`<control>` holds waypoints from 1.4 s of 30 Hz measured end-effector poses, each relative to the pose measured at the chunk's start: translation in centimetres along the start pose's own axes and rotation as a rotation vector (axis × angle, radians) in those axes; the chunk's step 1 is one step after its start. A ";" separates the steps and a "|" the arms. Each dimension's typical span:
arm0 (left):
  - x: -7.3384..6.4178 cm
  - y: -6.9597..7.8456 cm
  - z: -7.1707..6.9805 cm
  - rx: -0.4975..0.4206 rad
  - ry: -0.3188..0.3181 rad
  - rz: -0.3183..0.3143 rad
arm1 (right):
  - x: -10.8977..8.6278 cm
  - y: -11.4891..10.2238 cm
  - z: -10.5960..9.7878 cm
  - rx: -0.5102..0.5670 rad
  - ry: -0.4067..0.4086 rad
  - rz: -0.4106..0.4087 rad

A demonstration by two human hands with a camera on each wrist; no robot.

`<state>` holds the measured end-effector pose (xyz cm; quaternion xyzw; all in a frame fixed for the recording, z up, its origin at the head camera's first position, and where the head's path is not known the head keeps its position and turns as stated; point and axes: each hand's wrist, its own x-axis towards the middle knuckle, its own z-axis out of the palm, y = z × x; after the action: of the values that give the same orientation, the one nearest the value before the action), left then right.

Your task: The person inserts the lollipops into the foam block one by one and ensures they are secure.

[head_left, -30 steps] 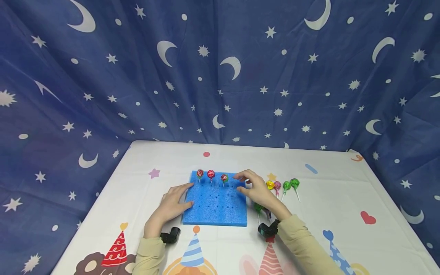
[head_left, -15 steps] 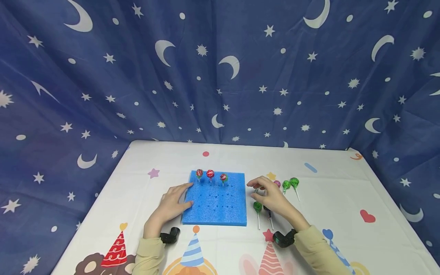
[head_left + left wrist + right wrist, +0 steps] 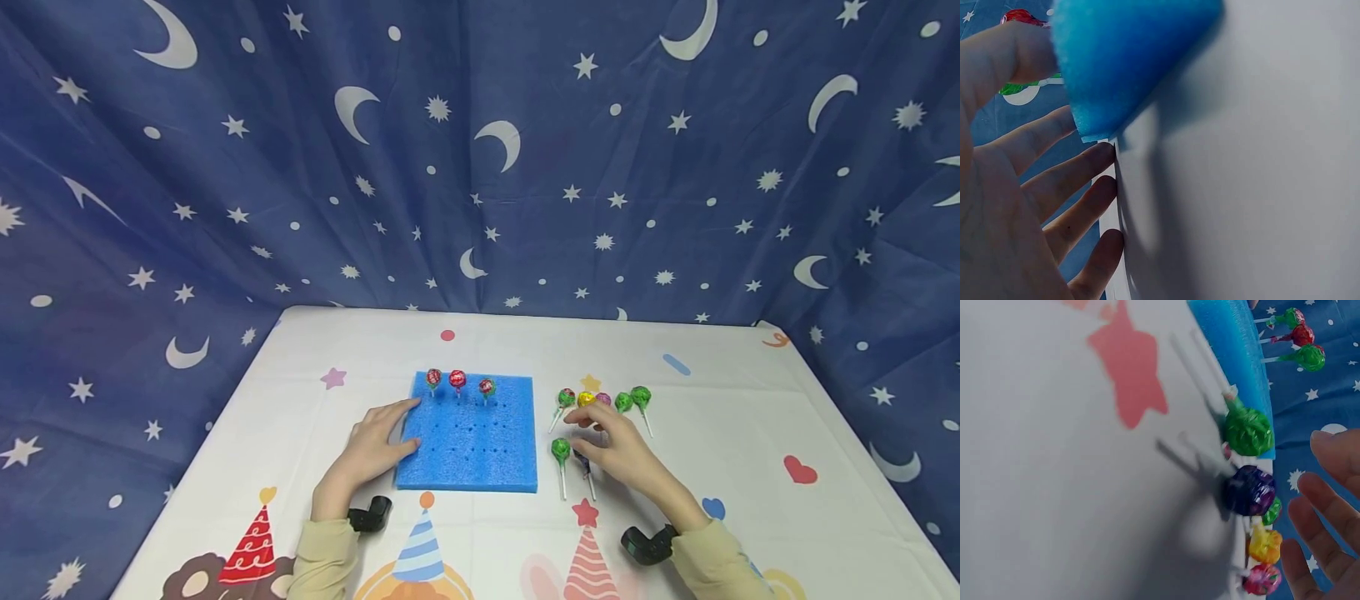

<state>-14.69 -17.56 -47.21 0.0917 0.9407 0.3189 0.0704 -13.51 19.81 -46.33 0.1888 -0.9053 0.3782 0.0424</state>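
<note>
A blue foam board [image 3: 472, 467] with rows of small holes lies on the table, and three red-wrapped lollipops [image 3: 457, 380] stand upright along its far side. My left hand [image 3: 372, 447] rests at the board's left edge, thumb and index finger touching it, fingers spread. My right hand [image 3: 622, 446] hovers over the loose lollipops, thumb and fingers apart, holding nothing. Just left of it lie a green lollipop [image 3: 561, 450] and a dark purple lollipop [image 3: 1250, 490]. Beyond the fingers lie a red-and-green lollipop [image 3: 566, 397], a yellow lollipop [image 3: 587, 400] and a pink lollipop [image 3: 603, 400].
Two more green lollipops [image 3: 641, 396] lie to the right of the pink one. The white tablecloth [image 3: 712, 433] carries printed party-hat figures, and a dark blue curtain [image 3: 420, 208] with moons and stars hangs behind the table.
My right hand has moved right, away from the board and over the loose lollipops. A red-and-green lollipop now shows left of the yellow one. My left hand has stayed at the board's edge.
</note>
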 end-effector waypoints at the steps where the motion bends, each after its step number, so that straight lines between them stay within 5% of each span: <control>1: 0.0 0.0 0.0 -0.001 0.000 0.001 | -0.2 0.2 0.0 -0.005 0.003 0.001; 12: 0.0 -0.4 0.1 0.007 0.011 0.010 | -1.9 1.6 -0.1 -0.028 0.013 0.027; 42: 0.0 0.0 0.1 0.003 0.014 0.011 | -1.6 1.6 0.5 -0.155 -0.094 0.113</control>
<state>-14.65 -17.54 -47.31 0.0947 0.9412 0.3184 0.0621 -12.56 20.99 -48.08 0.1513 -0.9420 0.2993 -0.0071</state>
